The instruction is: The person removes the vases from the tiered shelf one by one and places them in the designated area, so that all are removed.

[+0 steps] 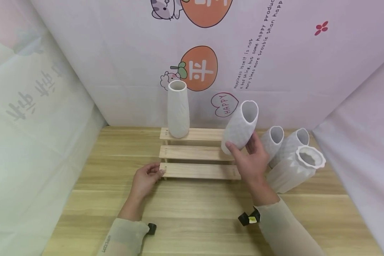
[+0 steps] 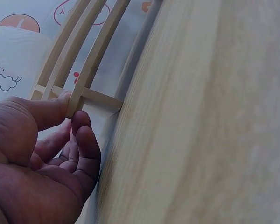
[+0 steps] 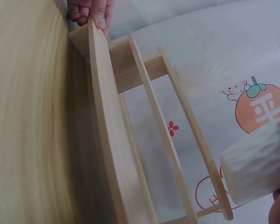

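On a wood-grained tabletop point(image 1: 192, 213), the person's left hand point(image 1: 145, 179) pinches the front left corner of a pale, three-tiered wooden rack point(image 1: 195, 153). The right hand point(image 1: 251, 161) grasps a dimpled white vase point(image 1: 240, 129), tilted at the rack's right end; contact there is unclear. Beyond that hand are a fluted, ruffle-rimmed vase point(image 1: 291, 174) and two textured vases point(image 1: 268, 144). A slender, relief-patterned vase point(image 1: 178, 113) stands upright on the top tier's left.
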`<state>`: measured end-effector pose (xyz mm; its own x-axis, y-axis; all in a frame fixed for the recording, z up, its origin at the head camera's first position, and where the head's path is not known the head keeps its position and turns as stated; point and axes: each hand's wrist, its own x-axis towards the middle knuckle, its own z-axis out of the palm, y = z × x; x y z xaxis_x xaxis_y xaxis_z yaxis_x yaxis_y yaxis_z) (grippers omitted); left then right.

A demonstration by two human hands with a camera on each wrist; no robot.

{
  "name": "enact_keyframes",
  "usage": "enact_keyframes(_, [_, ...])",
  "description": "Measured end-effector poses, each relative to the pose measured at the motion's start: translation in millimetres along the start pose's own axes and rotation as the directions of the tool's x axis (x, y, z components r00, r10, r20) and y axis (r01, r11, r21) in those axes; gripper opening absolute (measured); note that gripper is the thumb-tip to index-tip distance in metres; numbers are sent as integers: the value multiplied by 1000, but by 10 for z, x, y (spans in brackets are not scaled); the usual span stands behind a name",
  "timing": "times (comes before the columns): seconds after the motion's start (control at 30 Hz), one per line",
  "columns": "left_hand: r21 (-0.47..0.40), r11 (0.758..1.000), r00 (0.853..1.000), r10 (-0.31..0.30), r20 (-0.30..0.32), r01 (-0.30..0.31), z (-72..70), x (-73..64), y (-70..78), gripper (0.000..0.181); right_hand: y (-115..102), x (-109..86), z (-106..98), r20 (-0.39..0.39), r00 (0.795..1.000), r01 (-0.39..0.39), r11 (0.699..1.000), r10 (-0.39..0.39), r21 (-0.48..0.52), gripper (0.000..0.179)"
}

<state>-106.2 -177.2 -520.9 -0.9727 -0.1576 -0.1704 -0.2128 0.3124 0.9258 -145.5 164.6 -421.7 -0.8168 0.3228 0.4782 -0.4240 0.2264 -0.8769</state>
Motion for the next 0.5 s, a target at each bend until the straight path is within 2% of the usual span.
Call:
enact_keyframes(0.27, [23,1000,1000,0,-5,0,3,-12,9,40,42,-75,-124,-24,999,-27,1000,27,7,73])
enact_keyframes(0.5, [16,1000,1000,18,5,-18,-3,-13,12,41,49,-136,-189,-34,999,-8,1000,7,-7,73])
